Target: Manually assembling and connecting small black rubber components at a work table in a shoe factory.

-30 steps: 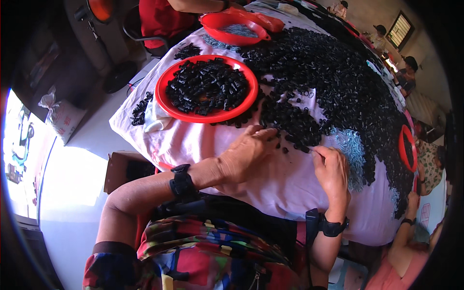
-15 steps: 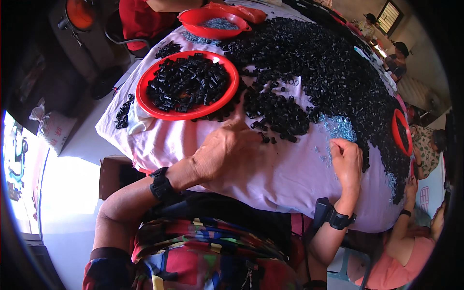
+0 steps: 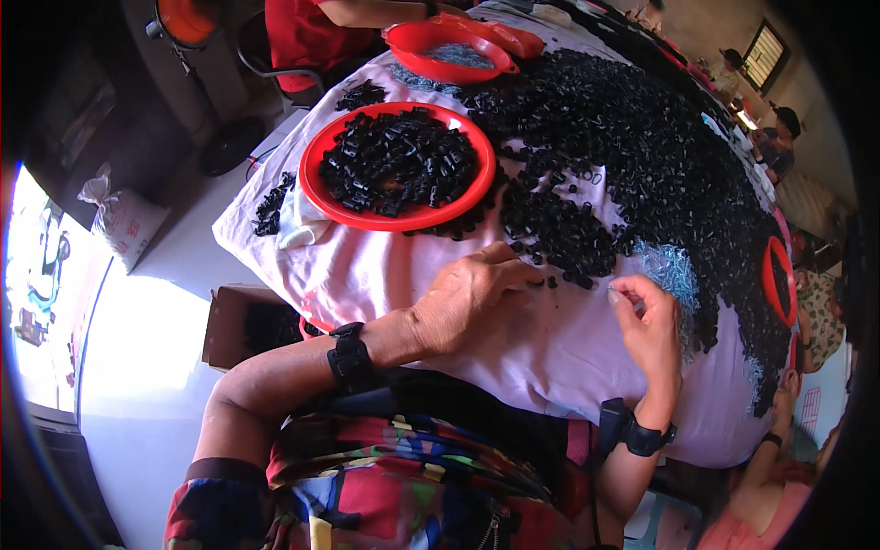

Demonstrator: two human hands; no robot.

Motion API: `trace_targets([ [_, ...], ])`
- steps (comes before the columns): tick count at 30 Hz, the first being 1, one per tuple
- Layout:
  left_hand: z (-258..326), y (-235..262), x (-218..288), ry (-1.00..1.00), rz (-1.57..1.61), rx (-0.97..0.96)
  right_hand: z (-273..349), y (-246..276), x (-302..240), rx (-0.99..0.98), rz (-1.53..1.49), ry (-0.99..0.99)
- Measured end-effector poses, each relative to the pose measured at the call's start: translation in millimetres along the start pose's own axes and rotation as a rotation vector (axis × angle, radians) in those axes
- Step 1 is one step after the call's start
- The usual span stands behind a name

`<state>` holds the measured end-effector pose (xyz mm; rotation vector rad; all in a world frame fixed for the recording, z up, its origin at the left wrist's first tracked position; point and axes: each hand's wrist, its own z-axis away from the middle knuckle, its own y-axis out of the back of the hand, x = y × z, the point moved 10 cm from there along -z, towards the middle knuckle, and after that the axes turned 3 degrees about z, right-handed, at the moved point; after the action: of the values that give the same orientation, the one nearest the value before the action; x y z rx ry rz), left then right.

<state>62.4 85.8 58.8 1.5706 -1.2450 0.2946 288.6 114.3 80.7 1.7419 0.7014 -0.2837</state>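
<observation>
Resting palm-down on the pale cloth of the surface, the left hand has its fingertips touching a few loose small black parts at the near edge of the big black heap; whether its grip has closed on one cannot be told. The right hand is raised just right of those pieces, thumb and forefinger pinched shut on a tiny silvery piece. Beyond that grip lies a patch of small silvery parts. Up and left of the left hand's grip sits a red round tray filled with black parts. A black band circles the left wrist.
</observation>
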Motion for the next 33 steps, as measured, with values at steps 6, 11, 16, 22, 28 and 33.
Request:
trace_targets([
  [6, -5.8, -22.5, -0.8, 0.157, 0.537, 0.005, 6.6, -33.3, -55.7, -0.187, -0.458, 0.019],
  [11, 2.3, -39.0, -23.8, 0.483, 0.873, -0.091, 6.3, -41.1, -59.7, -0.164, -0.548, 0.012],
  [16, 3.4, -40.1, -30.1, 0.463, 0.925, -0.058, 7.3, -43.3, -58.6, -0.199, -0.628, 0.006],
  [22, 3.8, -27.5, -15.1, 0.312, 0.549, -0.012, 7.0, -32.8, -59.2, -0.115, -0.588, 0.018],
  [28, 10.8, -38.3, -34.2, 0.542, 0.856, -0.109, 1.0, -9.0, -16.5, 0.034, -0.08, 0.042],
  [33, 15.3, -42.1, -36.1, 0.603, 0.987, -0.058, 3.7, -0.9, -35.1, 0.126, 0.141, 0.15],
])
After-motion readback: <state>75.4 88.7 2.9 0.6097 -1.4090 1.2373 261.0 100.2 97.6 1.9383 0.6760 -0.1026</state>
